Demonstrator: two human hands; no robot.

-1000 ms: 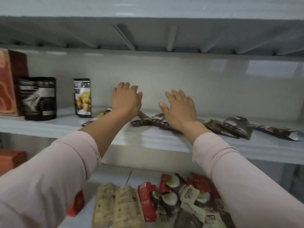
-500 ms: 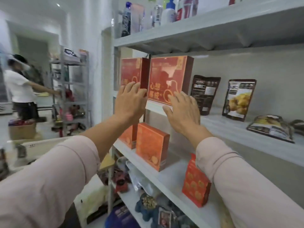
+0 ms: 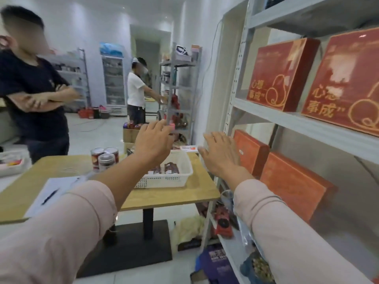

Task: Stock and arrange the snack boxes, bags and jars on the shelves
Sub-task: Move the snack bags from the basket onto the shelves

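Snack boxes (image 3: 281, 77), red ones, stand on the shelves (image 3: 266, 116) right of the white basket (image 3: 185, 175), with orange boxes (image 3: 292, 186) one level lower. The left grip (image 3: 153, 144) hangs above the basket, fingers straight and apart, holding nothing. The right grip (image 3: 222, 155) is spread and empty too, between the basket and the orange boxes. The basket sits on the bench (image 3: 176, 198) with dark snack packets (image 3: 171, 168) inside. Three jars (image 3: 105, 158) stand left of the basket, and a paper sheet (image 3: 51, 194) with a pen lies nearer left. Two persons stand beyond the basket.
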